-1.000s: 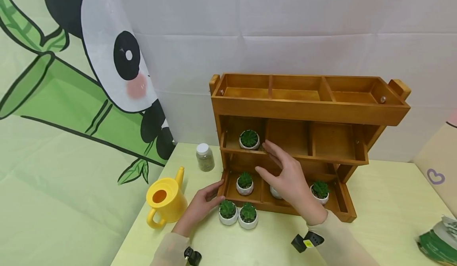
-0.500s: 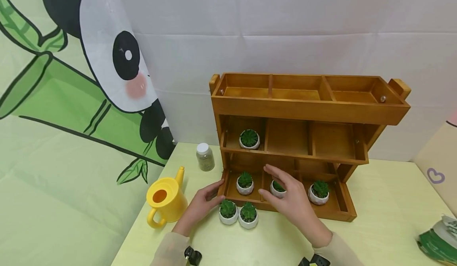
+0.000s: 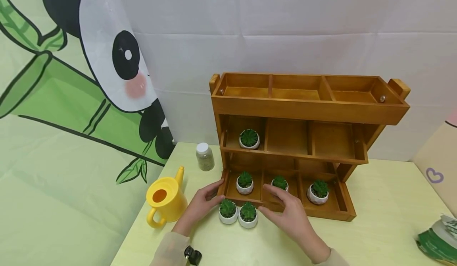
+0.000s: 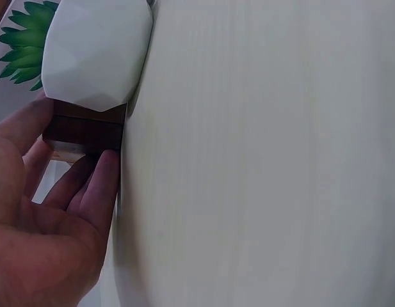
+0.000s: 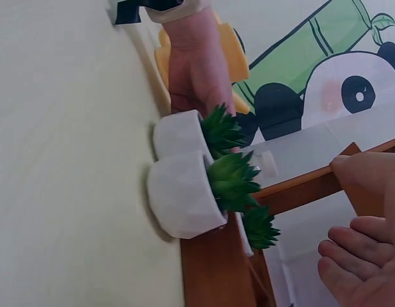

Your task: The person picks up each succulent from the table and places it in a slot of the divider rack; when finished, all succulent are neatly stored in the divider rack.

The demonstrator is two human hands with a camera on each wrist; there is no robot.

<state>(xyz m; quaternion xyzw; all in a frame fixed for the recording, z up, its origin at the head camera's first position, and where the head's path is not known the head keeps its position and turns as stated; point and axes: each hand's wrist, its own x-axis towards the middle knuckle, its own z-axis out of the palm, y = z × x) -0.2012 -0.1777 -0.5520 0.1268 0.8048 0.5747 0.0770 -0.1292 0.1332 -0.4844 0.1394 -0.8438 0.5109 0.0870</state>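
left hand (image 3: 201, 206): grasping the left front corner of the three-tiered brown wooden shelf (image 3: 307, 111), thumb and fingers set around it
right hand (image 3: 290, 216): released, thumb and fingers apart, holding nothing; it hovers before the shelf's bottom tier (image 3: 337, 215)
front pair: two spiky green succulents in faceted white pots (image 3: 248, 216), just beside each other on the pale wood-grained bench (image 3: 385, 206), between the hands
bottom compartments: three potted succulents (image 3: 244, 184), one in each; the right hand partly hides the middle one
middle tier (image 3: 289, 139): one potted succulent (image 3: 249, 139), left compartment
bench's left: yellow watering can (image 3: 173, 206); behind it, a white-lidded clear jar (image 3: 205, 160)
bench's right: green-and-white bag (image 3: 439, 240)
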